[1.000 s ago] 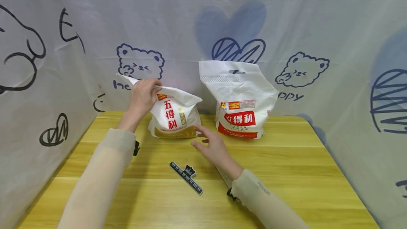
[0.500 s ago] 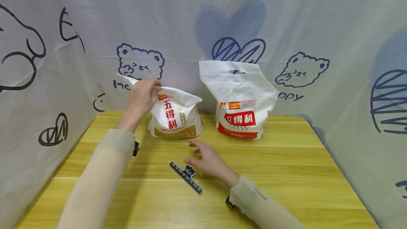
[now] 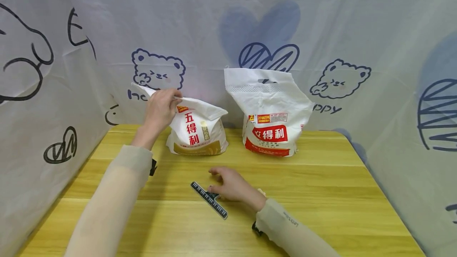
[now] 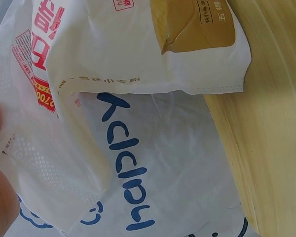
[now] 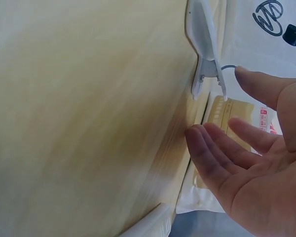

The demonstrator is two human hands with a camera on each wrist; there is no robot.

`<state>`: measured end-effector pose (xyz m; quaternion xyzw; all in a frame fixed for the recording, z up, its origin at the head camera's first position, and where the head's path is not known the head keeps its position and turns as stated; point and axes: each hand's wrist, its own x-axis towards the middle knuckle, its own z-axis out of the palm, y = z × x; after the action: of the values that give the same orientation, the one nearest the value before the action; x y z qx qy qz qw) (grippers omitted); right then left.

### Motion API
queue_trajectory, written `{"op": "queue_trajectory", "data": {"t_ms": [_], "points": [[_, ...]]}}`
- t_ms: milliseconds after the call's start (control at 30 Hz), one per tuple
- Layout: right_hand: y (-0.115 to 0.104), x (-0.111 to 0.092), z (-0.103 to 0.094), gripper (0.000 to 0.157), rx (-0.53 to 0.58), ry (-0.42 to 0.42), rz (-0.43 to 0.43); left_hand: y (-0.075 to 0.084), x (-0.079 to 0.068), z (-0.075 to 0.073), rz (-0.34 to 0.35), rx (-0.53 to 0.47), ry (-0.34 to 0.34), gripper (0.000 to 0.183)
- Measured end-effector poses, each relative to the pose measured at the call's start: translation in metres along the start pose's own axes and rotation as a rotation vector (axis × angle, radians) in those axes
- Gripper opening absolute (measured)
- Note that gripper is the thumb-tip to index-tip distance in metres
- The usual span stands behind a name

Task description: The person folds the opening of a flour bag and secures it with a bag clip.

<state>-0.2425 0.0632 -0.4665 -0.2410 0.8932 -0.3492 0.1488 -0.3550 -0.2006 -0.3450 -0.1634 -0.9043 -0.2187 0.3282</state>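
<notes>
A white flour bag [image 3: 196, 134] with red characters and a gold band stands at the back left of the table. My left hand [image 3: 160, 108] grips its folded-over top; in the left wrist view only a bit of the thumb and a finger shows at the edge. A long clip [image 3: 210, 201] with a piano-key pattern lies on the table. Over its handle end hovers my right hand [image 3: 228, 183], thumb and fingers apart. In the right wrist view the clip [image 5: 203, 39] shows edge-on, close to the thumb, with nothing between thumb and fingers.
A second, taller white flour bag [image 3: 273, 118] with a red label and a handle slot stands to the right. A pale object [image 5: 153, 222] lies on the table, mostly hidden by the right wrist in the head view. Printed cloth [image 3: 200, 31] hangs behind.
My right hand has moved from beside the left flour bag down toward me, to the clip. The left hand keeps its grip on the bag's top, in the same place.
</notes>
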Motion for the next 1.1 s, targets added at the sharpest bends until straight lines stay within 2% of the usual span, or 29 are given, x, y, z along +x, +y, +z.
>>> {"op": "queue_trajectory", "data": {"t_ms": [233, 500, 733, 1100], "points": [[0.0004, 0.0028, 0.0034, 0.038, -0.096, 0.0, -0.031, 0.0006, 0.0005, -0.0003, -0.026, -0.002, -0.032, 0.011], [-0.0012, 0.0035, 0.0059, 0.016, -0.12, 0.012, -0.046, -0.0001, 0.0003, 0.0001, -0.007, -0.009, -0.014, 0.011], [-0.0045, 0.0023, 0.0074, 0.012, -0.122, 0.023, -0.046, -0.0006, -0.0009, -0.0007, -0.013, -0.012, -0.013, 0.011], [-0.008, -0.0004, 0.0059, 0.008, -0.068, 0.02, 0.008, -0.0004, -0.0017, -0.0012, -0.003, -0.005, -0.002, 0.01]]}}
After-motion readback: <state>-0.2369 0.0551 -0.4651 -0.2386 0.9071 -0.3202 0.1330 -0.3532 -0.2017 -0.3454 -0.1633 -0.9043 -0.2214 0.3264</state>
